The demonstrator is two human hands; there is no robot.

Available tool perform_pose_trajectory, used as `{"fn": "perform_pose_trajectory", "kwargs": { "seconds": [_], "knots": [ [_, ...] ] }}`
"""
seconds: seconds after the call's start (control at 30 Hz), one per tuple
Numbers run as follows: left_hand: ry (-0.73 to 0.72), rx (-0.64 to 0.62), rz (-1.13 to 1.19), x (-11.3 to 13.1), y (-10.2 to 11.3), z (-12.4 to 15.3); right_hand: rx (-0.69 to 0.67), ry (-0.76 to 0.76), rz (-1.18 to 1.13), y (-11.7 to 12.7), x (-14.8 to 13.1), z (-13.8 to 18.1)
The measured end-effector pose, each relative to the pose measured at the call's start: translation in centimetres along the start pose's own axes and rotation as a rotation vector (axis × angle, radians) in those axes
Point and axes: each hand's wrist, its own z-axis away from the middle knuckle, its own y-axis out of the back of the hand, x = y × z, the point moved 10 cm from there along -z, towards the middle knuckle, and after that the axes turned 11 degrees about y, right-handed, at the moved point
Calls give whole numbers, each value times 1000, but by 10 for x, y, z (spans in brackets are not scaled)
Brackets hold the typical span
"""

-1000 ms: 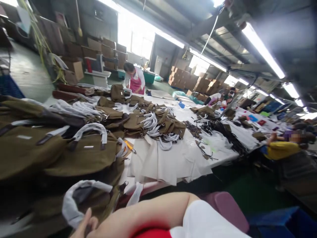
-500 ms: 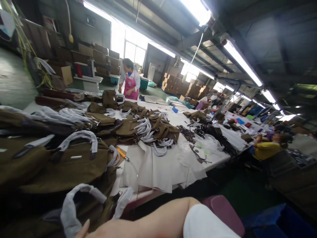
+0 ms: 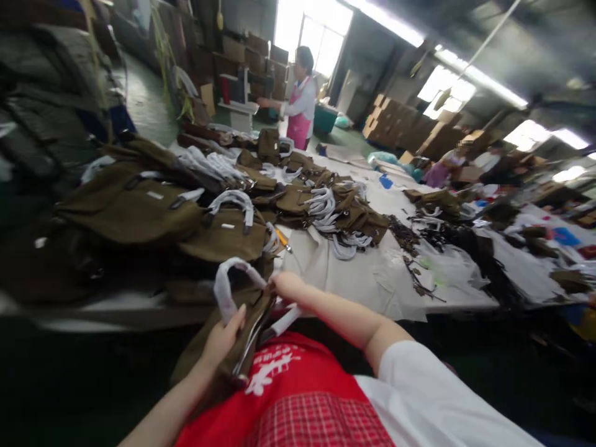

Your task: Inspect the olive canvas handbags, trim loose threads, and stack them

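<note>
An olive-brown handbag (image 3: 205, 344) is tilted against my red apron (image 3: 298, 366), at the near edge of the table. Its open mouth shows a zip with pale edges, and one handle (image 3: 223, 288) in white wrapping arches up from the far side. My left hand (image 3: 226, 335) grips the bag's side below that handle, thumb up and the other fingers partly hidden. At the far top corner my right hand (image 3: 286, 287) pinches the bag's edge with closed fingers. A second wrapped handle (image 3: 284, 321) hangs just under my right forearm.
More olive bags (image 3: 223, 239) with wrapped handles are heaped on the white table (image 3: 321, 267). A yellow-handled tool (image 3: 282, 240) lies beside them. Dark straps (image 3: 414, 254) and clear plastic (image 3: 451, 264) lie to the right. A person in a pink apron (image 3: 300, 118) stands across the table.
My view has turned left and down. Both hands are now on the handbag in front of me; before, only one arm showed, reaching low. The person opposite has turned and stretched an arm left.
</note>
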Motion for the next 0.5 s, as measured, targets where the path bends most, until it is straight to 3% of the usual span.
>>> {"fn": "perform_pose_trajectory", "kwargs": {
  "seconds": [0.17, 0.3, 0.4, 0.5],
  "knots": [
    [35, -24, 152, -13, 10, -5, 116, 48, -68, -15, 4, -7],
    [57, -23, 352, -16, 20, 0, 107, 437, -195, -32, -43, 6],
    [17, -128, 484, -1, 20, 6, 66, 641, -288, -45, -69, 9],
    [-106, -135, 267, 23, 39, 14, 131, 624, -311, -34, -78, 3]
  ]
}}
